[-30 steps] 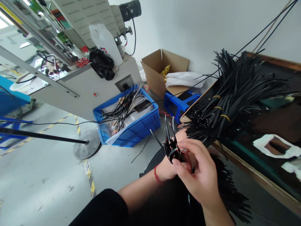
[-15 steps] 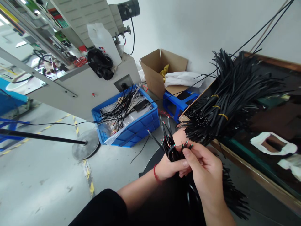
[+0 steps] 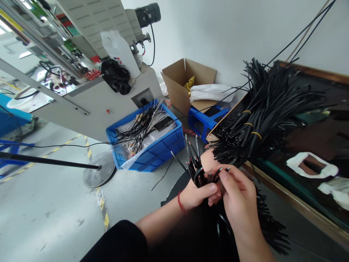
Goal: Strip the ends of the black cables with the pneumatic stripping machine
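Head view, left fingers (image 3: 210,189) wrapped round slim, pliant black cables (image 3: 199,179), right fingers (image 3: 228,182) pinched tight on curved cable ends (image 3: 220,170).

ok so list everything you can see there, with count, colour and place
table: one, dark with wooden edge, right
banded cables: many, black, on the table
bands: three, yellow, around those cables
white pieces: two, white, far right
more cables: many, black, lower right
blue crate: one, blue, centre, holding wires and scraps
cardboard box: one, brown, open, upper centre
stool: one, blue, near the box
machine: one, pale grey, upper left
container: one, white, at the machine
bag: one, black, against the container
pole: one, black, left
held cables: several, black, coloured tips, lower centre
left hand: one, gripping held cables
right hand: one, pinching cable ends
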Tool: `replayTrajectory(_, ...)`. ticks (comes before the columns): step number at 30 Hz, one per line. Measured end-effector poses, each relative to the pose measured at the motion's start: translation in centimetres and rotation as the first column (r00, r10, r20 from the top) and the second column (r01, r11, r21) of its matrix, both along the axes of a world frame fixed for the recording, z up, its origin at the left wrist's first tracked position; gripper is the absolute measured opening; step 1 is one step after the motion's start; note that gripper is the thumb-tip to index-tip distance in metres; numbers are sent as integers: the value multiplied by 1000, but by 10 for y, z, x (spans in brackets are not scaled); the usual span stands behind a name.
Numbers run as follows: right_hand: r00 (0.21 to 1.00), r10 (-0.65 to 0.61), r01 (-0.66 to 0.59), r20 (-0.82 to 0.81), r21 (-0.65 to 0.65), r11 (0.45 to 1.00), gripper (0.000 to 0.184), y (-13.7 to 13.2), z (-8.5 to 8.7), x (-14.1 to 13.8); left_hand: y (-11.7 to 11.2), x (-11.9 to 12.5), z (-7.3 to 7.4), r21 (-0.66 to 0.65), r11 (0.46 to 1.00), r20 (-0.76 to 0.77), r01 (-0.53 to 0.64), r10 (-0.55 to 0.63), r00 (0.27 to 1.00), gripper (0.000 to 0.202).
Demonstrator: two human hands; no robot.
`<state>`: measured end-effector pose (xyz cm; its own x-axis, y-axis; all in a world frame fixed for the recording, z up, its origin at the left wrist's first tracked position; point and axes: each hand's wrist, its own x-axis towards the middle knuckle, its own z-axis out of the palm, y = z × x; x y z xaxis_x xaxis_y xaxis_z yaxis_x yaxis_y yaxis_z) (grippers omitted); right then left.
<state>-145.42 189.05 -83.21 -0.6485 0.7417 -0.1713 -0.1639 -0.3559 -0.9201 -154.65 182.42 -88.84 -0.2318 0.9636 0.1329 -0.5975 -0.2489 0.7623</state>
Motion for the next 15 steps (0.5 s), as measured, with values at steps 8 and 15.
replayTrajectory(8,995,90,-94,34,157,983,15,1,1,2,-2,-3,11,-92,996,-41,-20,17,999,55)
replayTrajectory(15,994,54,-73,96,206,976,18,-3,14,-3,-4,-3,5,-103,995,-52,-19,13,999,48)
